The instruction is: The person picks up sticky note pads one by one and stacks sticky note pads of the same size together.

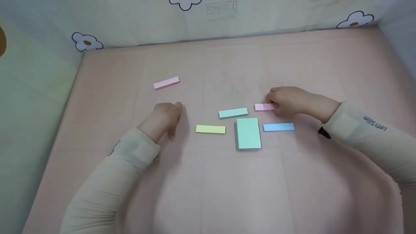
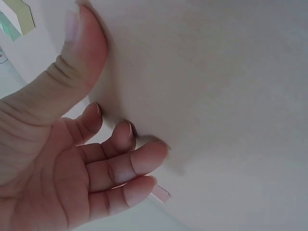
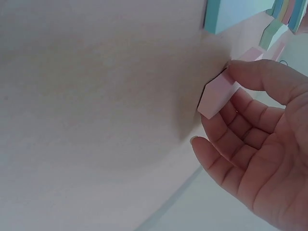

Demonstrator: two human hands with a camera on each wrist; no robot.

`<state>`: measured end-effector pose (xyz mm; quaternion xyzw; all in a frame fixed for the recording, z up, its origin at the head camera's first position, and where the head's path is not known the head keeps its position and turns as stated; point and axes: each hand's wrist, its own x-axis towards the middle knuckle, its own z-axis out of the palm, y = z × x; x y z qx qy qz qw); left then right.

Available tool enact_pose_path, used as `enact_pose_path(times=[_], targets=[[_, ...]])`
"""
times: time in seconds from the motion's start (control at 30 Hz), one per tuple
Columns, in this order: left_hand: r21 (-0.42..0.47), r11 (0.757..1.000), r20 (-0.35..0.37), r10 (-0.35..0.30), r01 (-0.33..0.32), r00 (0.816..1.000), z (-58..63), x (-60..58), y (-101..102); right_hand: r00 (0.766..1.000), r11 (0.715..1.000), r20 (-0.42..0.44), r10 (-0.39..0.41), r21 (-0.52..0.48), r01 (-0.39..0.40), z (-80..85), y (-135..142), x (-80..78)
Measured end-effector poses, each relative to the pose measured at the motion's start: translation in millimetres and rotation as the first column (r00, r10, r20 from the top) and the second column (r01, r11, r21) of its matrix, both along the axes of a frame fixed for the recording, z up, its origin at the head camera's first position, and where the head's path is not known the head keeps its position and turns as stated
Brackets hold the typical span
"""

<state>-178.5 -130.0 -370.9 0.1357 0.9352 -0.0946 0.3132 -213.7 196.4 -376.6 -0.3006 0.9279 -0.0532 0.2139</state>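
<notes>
My right hand (image 1: 287,100) pinches a narrow pink block (image 3: 219,94), shaped like a slim pad of sticky notes, between thumb and fingers, close over the table. In the head view the fingers cover the pink block's right end. Below it are a flat blue strip (image 1: 278,127) and a larger mint-green rectangular block (image 1: 248,134). My left hand (image 1: 165,118) holds nothing; its thumb is stretched out and its fingers are loosely bent in the left wrist view. Farther back lies another pink strip (image 1: 166,83), nearest to that hand.
A mint-green strip (image 1: 233,113) and a yellow-green strip (image 1: 210,129) lie left of the larger block. Several coloured bands (image 3: 288,13) show at the right wrist view's top right corner. A pale fabric wall (image 1: 136,22) with flower prints borders the pink-covered table (image 1: 227,188).
</notes>
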Motion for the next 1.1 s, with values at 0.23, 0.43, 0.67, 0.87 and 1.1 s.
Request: enact_pose_path(times=[0.23, 0.43, 0.67, 0.87, 1.1], targets=[[0.006, 1.0, -0.004, 0.009, -0.009, 1.0, 0.5, -1.4, 1.2, 1.0, 1.0, -0.018, -0.002, -0.001, 0.002, -1.1, 1.0, -0.1], [-0.046, 0.998, 0.022, -0.029, 0.03, 0.999, 3.4, -3.7, 1.5, 0.996, 0.997, -0.065, 0.065, -0.03, -0.067, 1.4, 3.1, 0.4], [-0.055, 0.997, 0.016, -0.047, 0.048, 0.999, 2.7, -5.2, 2.7, 0.998, 0.998, -0.046, 0.051, -0.02, -0.052, 4.9, 6.4, 1.7], [-0.021, 1.0, 0.024, -0.01, 0.011, 1.0, 6.2, -1.2, 2.8, 0.994, 0.998, -0.101, 0.041, -0.041, -0.045, 26.4, 16.3, 9.2], [0.067, 0.998, 0.042, -0.001, -0.002, 0.999, 22.1, 9.7, 19.7, 0.992, 0.993, -0.042, 0.118, -0.002, -0.119, 24.4, 16.9, 35.7]])
